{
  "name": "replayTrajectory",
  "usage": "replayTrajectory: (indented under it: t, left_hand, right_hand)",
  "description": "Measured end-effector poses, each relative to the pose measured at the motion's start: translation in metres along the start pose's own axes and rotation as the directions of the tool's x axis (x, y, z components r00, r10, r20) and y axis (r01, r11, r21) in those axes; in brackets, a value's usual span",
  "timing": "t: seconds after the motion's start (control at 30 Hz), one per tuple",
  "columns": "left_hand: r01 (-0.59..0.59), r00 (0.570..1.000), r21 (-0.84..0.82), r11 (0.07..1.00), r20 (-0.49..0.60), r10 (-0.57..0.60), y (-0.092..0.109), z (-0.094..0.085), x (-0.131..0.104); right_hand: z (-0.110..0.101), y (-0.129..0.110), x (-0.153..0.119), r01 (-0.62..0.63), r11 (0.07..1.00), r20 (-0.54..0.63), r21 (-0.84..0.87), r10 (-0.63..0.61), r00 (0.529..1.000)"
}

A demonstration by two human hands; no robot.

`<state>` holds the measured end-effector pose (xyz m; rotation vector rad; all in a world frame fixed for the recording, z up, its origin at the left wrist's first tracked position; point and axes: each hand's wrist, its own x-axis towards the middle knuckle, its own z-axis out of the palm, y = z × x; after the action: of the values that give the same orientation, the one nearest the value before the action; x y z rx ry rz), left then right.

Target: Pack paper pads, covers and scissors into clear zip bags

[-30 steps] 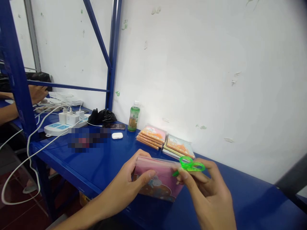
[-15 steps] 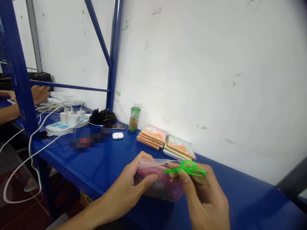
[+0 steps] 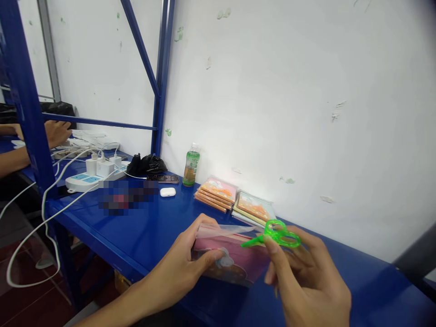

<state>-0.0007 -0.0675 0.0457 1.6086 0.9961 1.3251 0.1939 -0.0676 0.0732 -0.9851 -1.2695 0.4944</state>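
Observation:
My left hand [image 3: 190, 256] is closed on a pink printed packet [image 3: 238, 263] in a clear plastic bag, thumb across its front and fingers behind. A loose flap of clear film [image 3: 221, 230] stands along the packet's top edge. Between the thumb and fingers of my right hand [image 3: 313, 277] is a pair of small bright green scissors [image 3: 277, 235]. Their tip points left, in front of the packet's upper right part. The scissors' finger loops stick up above the thumb. Whether the tip touches the film, I cannot tell.
Behind the packet lie two stacks of wrapped booklets, an orange-edged stack [image 3: 214, 193] and a paler one [image 3: 254, 206]. A green-labelled bottle [image 3: 191, 165], white earbud case [image 3: 168, 192], phone [image 3: 163, 179] and power strip [image 3: 81, 181] with cables stand leftward. Another person's hand [image 3: 57, 133] is beyond the blue frame.
My right hand has moved right with the scissors, away from the packet's front. More of the packet's pink face and its printed picture now shows. My left hand stays almost in place.

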Motion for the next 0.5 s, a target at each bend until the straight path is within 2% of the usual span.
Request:
replayTrajectory:
  t: [0.17,0.37,0.5]
  left_hand:
    - [-0.033,0.999,-0.021,0.999,0.021,0.034,-0.0049,-0.0016,0.002]
    - [-0.028,0.999,-0.063,0.998,0.037,0.031,-0.0061,-0.0023,0.0013]
    - [-0.015,0.999,-0.031,0.999,0.035,0.016,-0.0046,-0.0026,0.0013]
  right_hand:
    - [0.0044,0.0033,-0.0017,0.056,0.998,-0.049,0.007,-0.055,0.997]
    - [0.0037,0.0048,-0.0006,0.081,0.997,-0.036,-0.006,-0.082,0.996]
    - [0.0025,0.0056,0.0006,0.097,0.995,-0.018,-0.019,-0.097,0.995]
